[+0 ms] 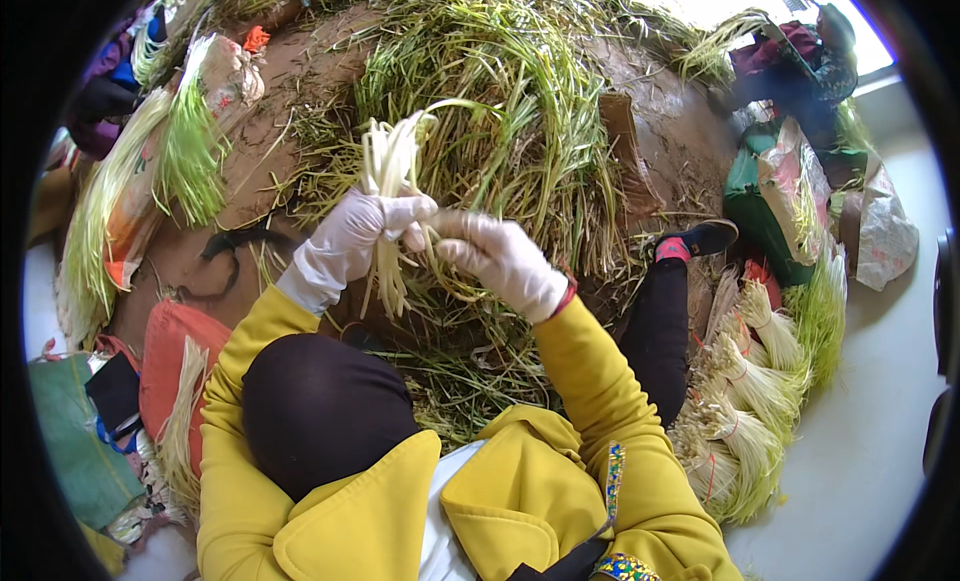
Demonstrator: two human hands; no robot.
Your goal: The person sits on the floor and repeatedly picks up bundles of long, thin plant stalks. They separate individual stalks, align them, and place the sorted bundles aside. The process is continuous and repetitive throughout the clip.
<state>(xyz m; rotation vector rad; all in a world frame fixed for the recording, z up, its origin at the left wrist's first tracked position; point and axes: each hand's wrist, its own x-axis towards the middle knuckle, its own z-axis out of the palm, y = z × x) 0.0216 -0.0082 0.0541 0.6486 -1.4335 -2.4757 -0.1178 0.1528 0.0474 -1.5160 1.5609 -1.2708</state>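
My left hand [352, 228], in a white glove, grips a bunch of pale, blanched leafy stalks [393, 157] that look like garlic chives. The bunch stands roughly upright, its pale lower lengths hanging below the fist. Close on its right, my gloved right hand [499, 255] has its fingers curled around a thin pale stalk [433, 247] beside the bunch. Those fingertips are blurred. Beyond both hands lies a large heap of green and yellowish leaves [487, 93].
Tied pale bundles [750, 382] are stacked at the right. A green bag [757, 198] stands above them. Red sacking [169, 363] with loose stalks lies left. More stalks [191, 138] drape over a sack at upper left. Another person [802, 63] sits at upper right; my leg [656, 341] stretches forward.
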